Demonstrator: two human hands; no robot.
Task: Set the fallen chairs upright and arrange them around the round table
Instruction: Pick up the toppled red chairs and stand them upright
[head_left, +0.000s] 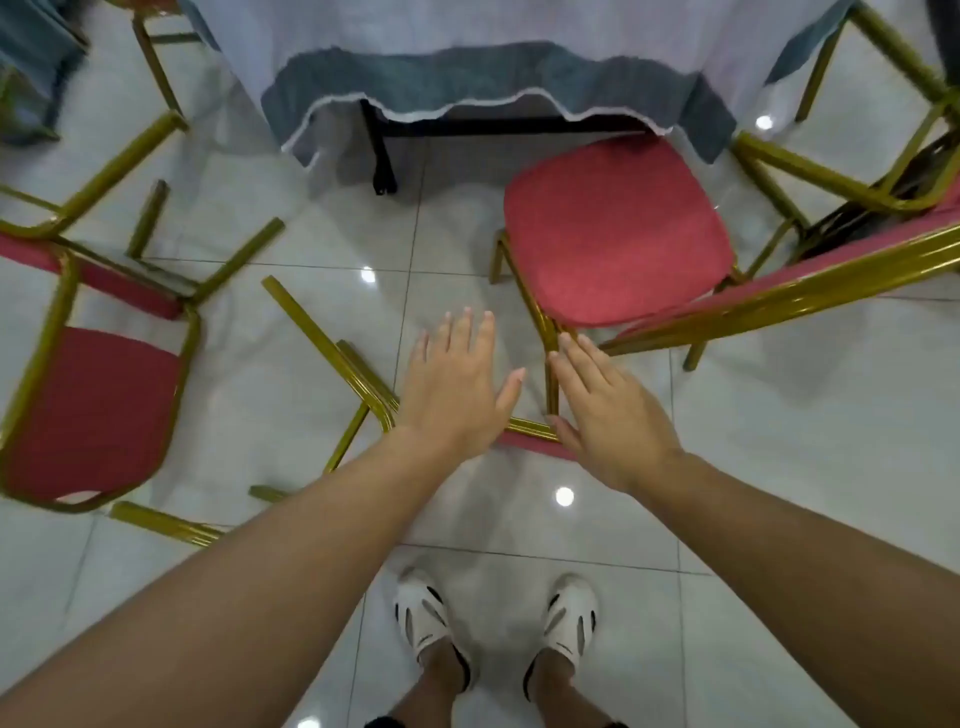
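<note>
Gold tube frames hem in the standing spot on three sides. The left chair (93, 415) lies on its side, red seat facing up at the camera and legs pointing toward the round table (467, 52). The right chair (779, 291) lies tipped over too, with its long red-and-gold rail slanting across the tiles and its legs in the air. Between them the middle chair (618, 234) has its red seat facing up, the far edge of the seat just under the tablecloth hem (498, 101) and a gold upright rising toward the person. The right hand (608, 415) is released, fingers straight, with its fingertips at that upright; whether they touch it I cannot tell. The left hand (457, 384) is also released, fingers spread, above a gold rail and gripping nothing. More gold tubing (322, 338) lies under the left forearm; which chair it belongs to I cannot tell. A bare strip of floor (415, 234) runs from the hands to the black table leg (382, 156), and tiles lie bare around the white shoes (421, 618). The tiles are glossy and pale, with spots of reflected ceiling light, and the white cloth hangs over a blue-grey one.
</note>
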